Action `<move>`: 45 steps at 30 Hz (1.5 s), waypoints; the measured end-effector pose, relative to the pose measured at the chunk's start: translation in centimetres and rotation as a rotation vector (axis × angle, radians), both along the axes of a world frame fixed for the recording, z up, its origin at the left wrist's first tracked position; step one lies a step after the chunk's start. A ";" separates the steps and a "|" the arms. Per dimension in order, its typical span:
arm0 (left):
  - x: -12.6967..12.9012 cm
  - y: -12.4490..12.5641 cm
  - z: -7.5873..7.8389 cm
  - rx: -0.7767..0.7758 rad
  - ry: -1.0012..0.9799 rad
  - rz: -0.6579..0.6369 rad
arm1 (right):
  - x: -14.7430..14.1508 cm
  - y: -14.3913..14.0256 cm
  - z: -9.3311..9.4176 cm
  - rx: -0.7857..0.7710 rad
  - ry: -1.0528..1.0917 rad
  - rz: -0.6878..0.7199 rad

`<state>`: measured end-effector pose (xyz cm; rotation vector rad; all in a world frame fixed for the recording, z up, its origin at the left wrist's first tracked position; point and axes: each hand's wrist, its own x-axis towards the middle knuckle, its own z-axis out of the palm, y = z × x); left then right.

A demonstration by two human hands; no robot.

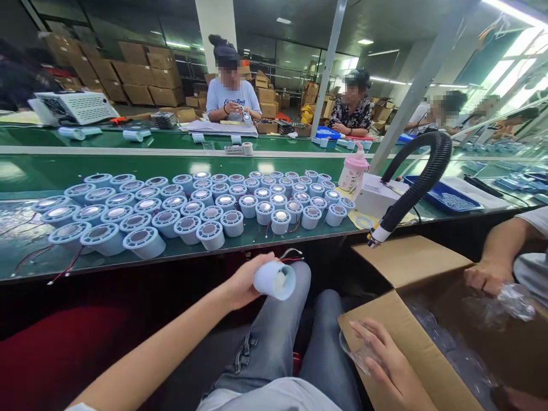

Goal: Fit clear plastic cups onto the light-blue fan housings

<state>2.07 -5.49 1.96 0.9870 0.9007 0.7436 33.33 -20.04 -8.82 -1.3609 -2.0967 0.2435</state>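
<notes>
My left hand (245, 281) grips a white cylindrical lamp housing (274, 279) with red and black wires trailing from it, held above my lap below the table edge. My right hand (387, 358) rests on the near flap of an open cardboard box (411, 348) and pinches a clear plastic bag (357, 354). Several more clear bags lie inside the box (454, 348). Rows of matching white housings (201, 202) cover the green bench in front of me.
A black flexible hose (417, 185) arches over the box from the right. A pink bottle (354, 168), white carton (377, 194) and blue tray (445, 197) stand at right. Another person's hand (483, 277) holds plastic at the box. Workers sit across the conveyor (128, 165).
</notes>
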 end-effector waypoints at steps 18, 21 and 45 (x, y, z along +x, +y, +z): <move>1.6 -2.6 -0.5 0.870 0.578 -0.377 | -9.1 6.4 11.1 -0.205 -0.360 -0.055; 1.8 -2.6 -1.3 0.863 0.445 -0.285 | -9.1 5.9 11.2 -0.398 -0.138 -0.003; 1.8 0.4 -1.7 0.134 -0.062 -0.413 | -7.0 8.3 10.5 -0.391 0.484 0.117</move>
